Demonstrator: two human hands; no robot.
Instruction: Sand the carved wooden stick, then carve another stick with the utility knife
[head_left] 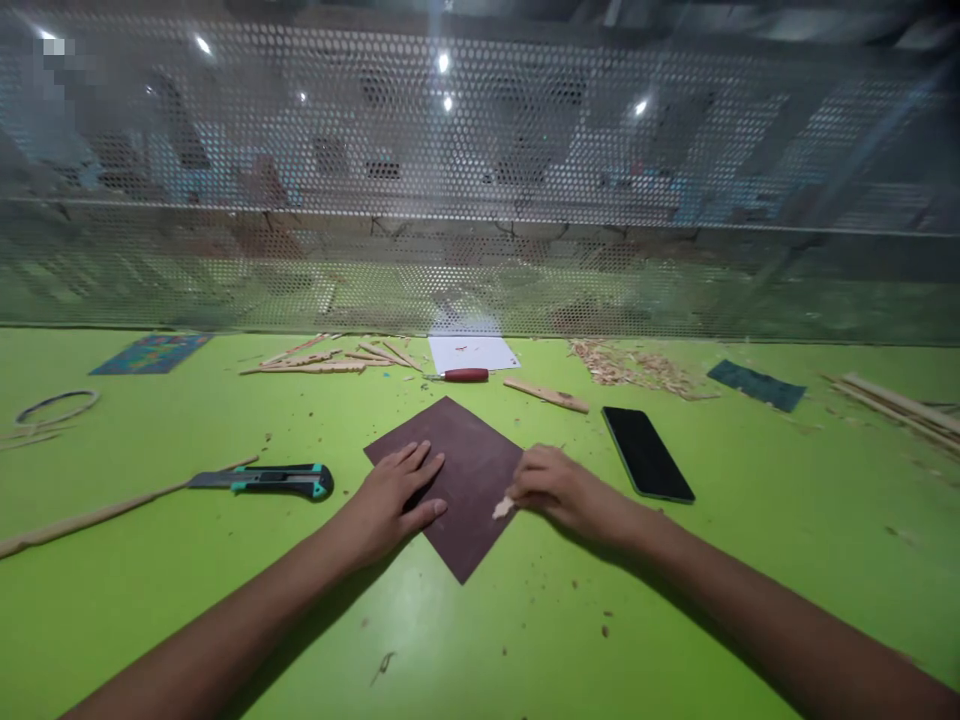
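Observation:
A dark brown sheet of sandpaper (469, 470) lies on the green table (675, 590) in front of me. My left hand (394, 500) rests flat on its left part, fingers stretched out. My right hand (559, 488) is at the sheet's right edge, fingers pinched on a small pale piece of wood (502, 508) whose tip touches the sheet.
A utility knife (262, 480) and a long wooden stick (97, 517) lie to the left. A black phone (647, 453) lies to the right. Behind are wooden sticks (330, 358), a red-handled tool (461, 375), white paper (472, 352), shavings (630, 365) and a perforated metal screen (480, 180).

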